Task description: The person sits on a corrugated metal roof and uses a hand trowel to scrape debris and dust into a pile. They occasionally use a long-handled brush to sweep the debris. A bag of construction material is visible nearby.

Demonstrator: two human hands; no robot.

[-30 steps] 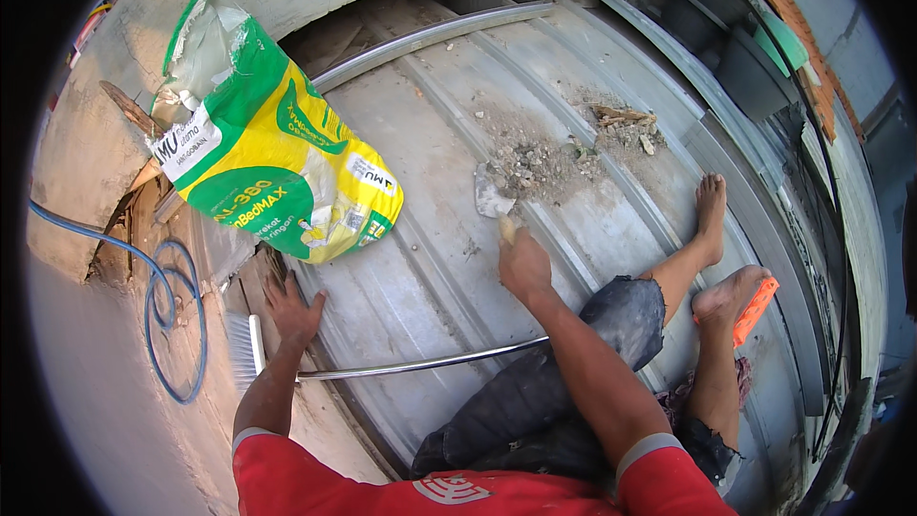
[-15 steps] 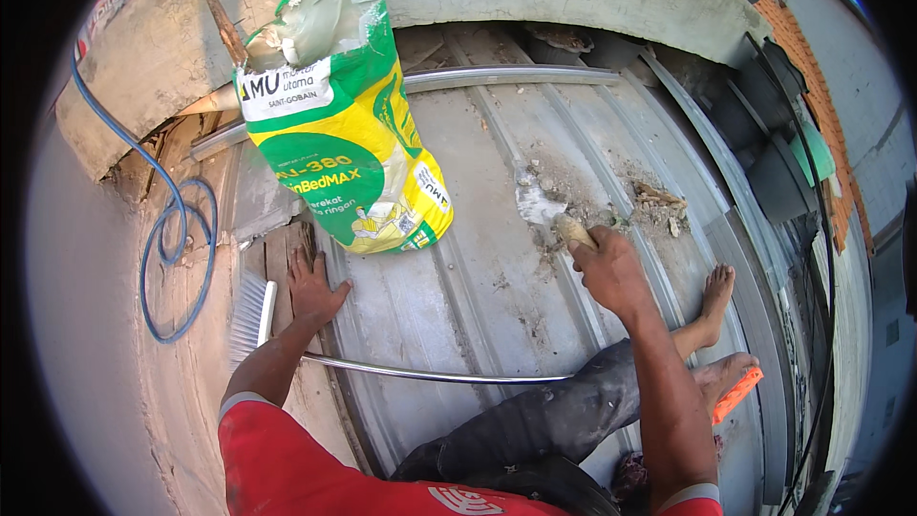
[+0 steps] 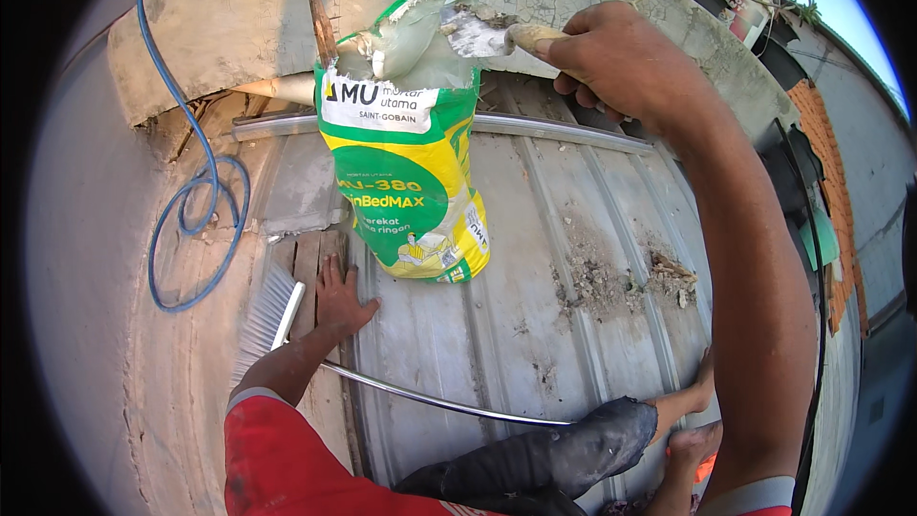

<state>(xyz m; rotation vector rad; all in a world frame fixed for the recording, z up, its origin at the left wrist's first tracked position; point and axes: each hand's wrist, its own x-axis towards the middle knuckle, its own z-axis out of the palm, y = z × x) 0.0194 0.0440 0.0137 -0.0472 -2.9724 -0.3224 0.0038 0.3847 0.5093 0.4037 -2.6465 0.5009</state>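
Note:
My right hand [image 3: 621, 62] is closed round the handle of a trowel [image 3: 479, 35], whose blade carries grey debris. That blade is over the open top of a green, yellow and white mortar bag [image 3: 401, 201], which stands upright on the metal roof. My left hand [image 3: 344, 298] lies flat with spread fingers on the boards and sheet edge, left of the bag. Beside my left wrist is a broom [image 3: 272, 315] with pale bristles and a shiny metal handle. On the ribbed sheeting to the right lies a patch of loose rubble [image 3: 597, 272].
A blue hose [image 3: 153, 229] lies coiled at the left. A cracked concrete ledge [image 3: 229, 38] runs across the back, with a metal channel [image 3: 564, 134] below it. A wooden stake [image 3: 321, 19] sticks up behind the bag. Black pots and orange tiles [image 3: 823, 153] line the right.
My right hand has lifted the trowel from the rubble on the roof, up and left to the bag's mouth. My left hand stays planted. The view has shifted.

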